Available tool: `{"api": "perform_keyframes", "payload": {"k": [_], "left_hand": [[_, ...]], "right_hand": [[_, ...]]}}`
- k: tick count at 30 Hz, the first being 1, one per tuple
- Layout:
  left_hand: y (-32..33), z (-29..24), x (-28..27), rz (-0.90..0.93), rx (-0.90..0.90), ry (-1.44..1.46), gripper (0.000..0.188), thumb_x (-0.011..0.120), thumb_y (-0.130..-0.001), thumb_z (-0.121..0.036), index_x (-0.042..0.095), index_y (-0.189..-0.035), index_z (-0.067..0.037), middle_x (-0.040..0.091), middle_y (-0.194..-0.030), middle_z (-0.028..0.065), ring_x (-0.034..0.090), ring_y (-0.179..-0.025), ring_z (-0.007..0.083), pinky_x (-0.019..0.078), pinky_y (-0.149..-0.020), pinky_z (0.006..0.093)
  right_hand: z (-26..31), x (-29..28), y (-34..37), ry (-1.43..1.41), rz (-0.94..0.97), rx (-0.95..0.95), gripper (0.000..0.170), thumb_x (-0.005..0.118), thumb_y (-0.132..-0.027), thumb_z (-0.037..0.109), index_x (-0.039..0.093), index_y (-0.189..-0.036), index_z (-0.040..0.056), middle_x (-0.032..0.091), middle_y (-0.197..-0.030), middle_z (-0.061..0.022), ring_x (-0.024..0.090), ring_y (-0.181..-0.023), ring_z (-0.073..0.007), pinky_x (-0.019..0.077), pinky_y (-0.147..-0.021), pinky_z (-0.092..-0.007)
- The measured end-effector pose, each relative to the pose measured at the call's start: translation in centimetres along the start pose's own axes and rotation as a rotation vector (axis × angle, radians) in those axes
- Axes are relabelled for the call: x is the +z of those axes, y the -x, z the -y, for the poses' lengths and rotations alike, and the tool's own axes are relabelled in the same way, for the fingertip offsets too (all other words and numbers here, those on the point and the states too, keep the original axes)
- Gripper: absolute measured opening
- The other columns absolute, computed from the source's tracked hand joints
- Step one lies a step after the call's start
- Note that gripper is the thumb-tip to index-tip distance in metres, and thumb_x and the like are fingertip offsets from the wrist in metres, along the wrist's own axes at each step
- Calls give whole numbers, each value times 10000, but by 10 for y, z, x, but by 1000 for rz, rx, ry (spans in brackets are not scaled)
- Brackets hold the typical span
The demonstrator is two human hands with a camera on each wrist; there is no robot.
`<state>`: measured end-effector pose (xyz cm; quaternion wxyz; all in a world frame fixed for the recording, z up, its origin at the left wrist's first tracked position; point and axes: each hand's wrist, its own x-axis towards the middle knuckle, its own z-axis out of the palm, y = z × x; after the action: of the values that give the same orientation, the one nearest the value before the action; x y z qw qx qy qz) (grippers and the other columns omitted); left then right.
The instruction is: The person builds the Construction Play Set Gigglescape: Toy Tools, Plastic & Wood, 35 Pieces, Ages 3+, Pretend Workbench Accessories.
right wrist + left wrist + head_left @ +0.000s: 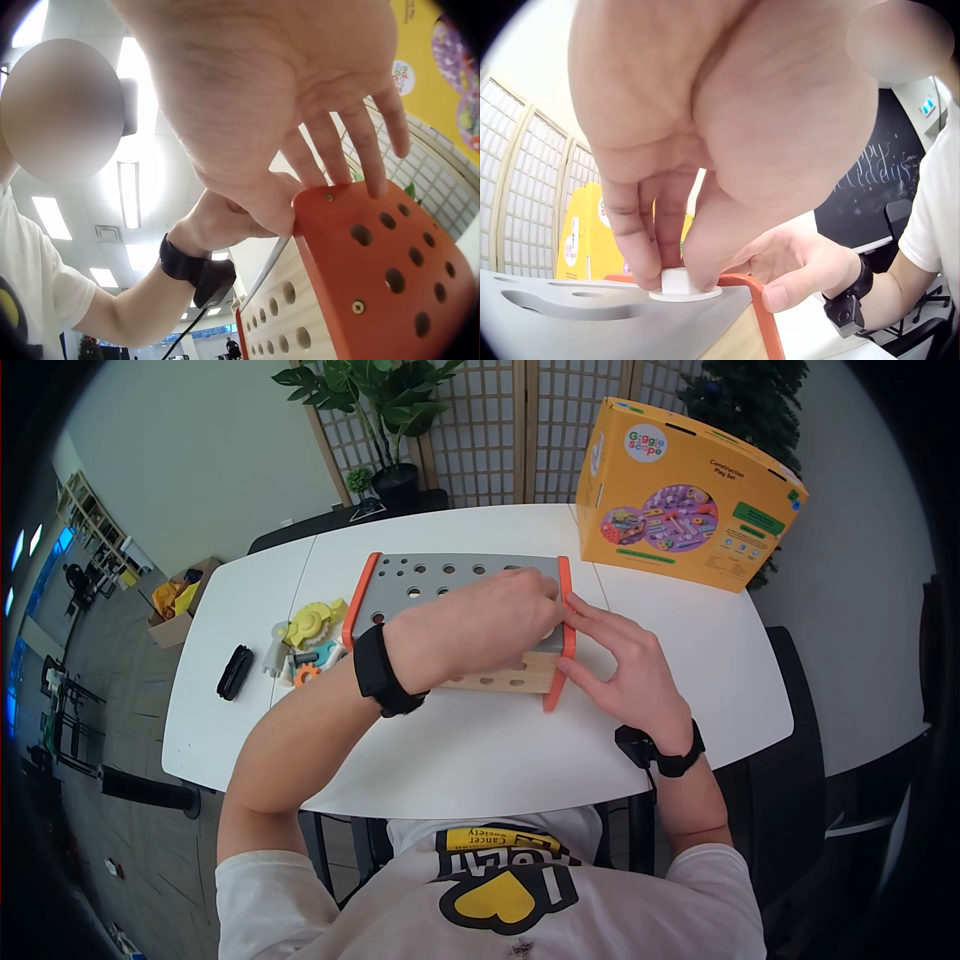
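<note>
A toy workbench with a grey perforated top (pixel 450 575), red-orange end panels (pixel 375 262) and a pale wooden front (pixel 535 675) stands on the white table. My left hand (pixel 480 620) reaches across to the top's right end; in the left wrist view its thumb and fingers pinch a white flanged piece (pixel 681 285) on the grey surface. My right hand (pixel 630 670) rests against the right end panel, fingers spread along its upper edge and thumb at its front side. In the right wrist view, screws and several holes show on that panel.
Left of the workbench lie yellow, teal, orange and grey toy pieces (pixel 312 625), with a black case (pixel 235 672) further left. A large yellow box (pixel 690 495) stands at the table's back right. A potted plant (pixel 395 485) is behind the table.
</note>
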<state>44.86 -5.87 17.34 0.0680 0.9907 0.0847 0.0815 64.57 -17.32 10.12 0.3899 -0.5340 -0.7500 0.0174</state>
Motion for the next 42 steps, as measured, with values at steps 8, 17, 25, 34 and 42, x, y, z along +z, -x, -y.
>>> {"api": "perform_keyframes", "payload": {"k": [8,17,25,34,42], "left_hand": [[17,7,22,-252,37,-43,197,690,-839,-29,694,-1031,14,674,-1025,146,646,-1011,332,522,-913,421],[81,-15,34,-392,-406,-238,257,730,-898,-169,693,-1103,-18,653,-1097,106,625,-1040,291,523,-914,401],[146,14,22,-553,-270,-186,276,761,-862,-117,711,-1123,-43,668,-1171,125,640,-1079,323,531,-925,395],[272,110,34,-130,-1144,-161,311,808,-829,-209,770,-1070,-16,746,-975,169,704,-909,323,562,-827,410],[285,130,65,-162,-1196,-79,275,792,-784,-119,776,-1033,-5,749,-864,158,720,-786,287,575,-764,358]], "right_hand": [[6,-4,-3,90,3,-30,448,819,-807,192,711,-1207,21,674,-1338,-140,675,-1132,-336,517,-1018,-435],[10,-9,-4,284,80,-80,479,826,-797,251,690,-1221,75,617,-1371,-83,642,-1094,-329,477,-1043,-488],[10,-17,-2,319,90,-80,499,843,-769,290,689,-1194,79,624,-1333,-101,629,-1068,-348,479,-992,-456],[9,-21,0,270,117,-53,498,847,-757,274,683,-1180,67,626,-1318,-121,620,-1125,-366,485,-980,-455],[11,-19,1,251,90,-68,480,835,-768,227,683,-1194,65,625,-1314,-126,622,-1126,-365,491,-981,-456]]}}
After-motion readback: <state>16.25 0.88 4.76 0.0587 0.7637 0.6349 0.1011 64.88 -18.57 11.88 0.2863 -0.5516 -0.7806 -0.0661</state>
